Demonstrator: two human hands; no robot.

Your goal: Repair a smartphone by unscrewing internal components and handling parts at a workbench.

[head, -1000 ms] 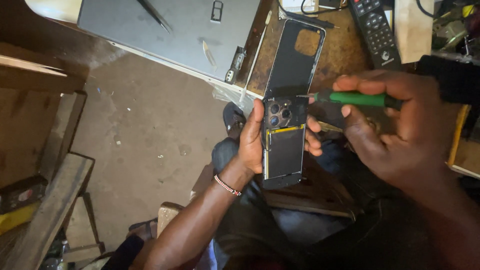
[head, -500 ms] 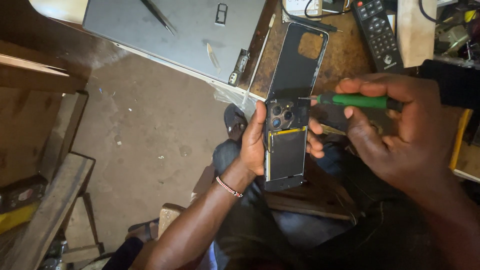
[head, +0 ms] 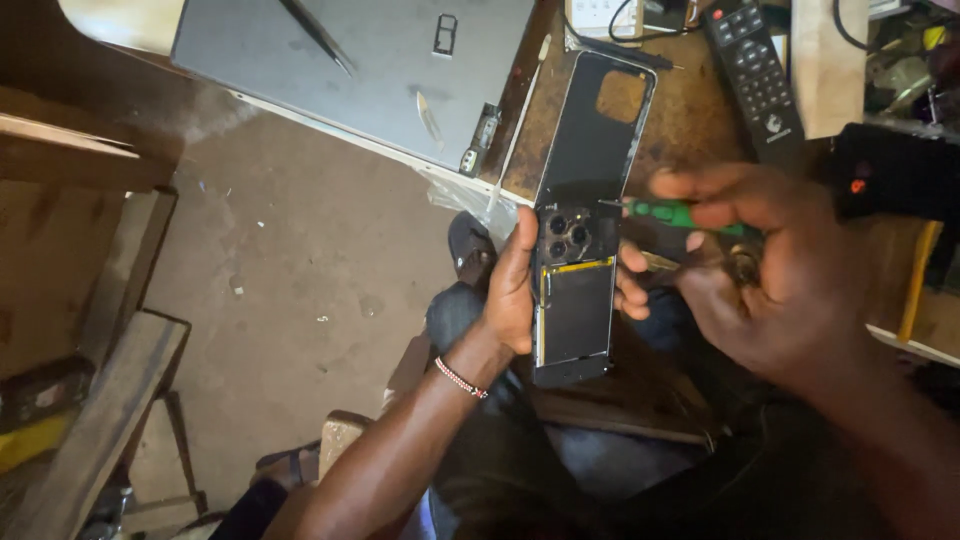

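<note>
Opened phone held upright in the left hand, screwdriver applied near its camera block.

The left hand [head: 512, 290] grips the opened phone [head: 573, 300] by its edges, fingers wrapped behind; long axis vertical in view, camera cluster pointing away from the wrist. The right hand [head: 770, 270] pinches a green-handled screwdriver [head: 675, 212], lying crosswise, its tip at the phone's upper right edge, just above the left fingertips [head: 630, 285].
</note>
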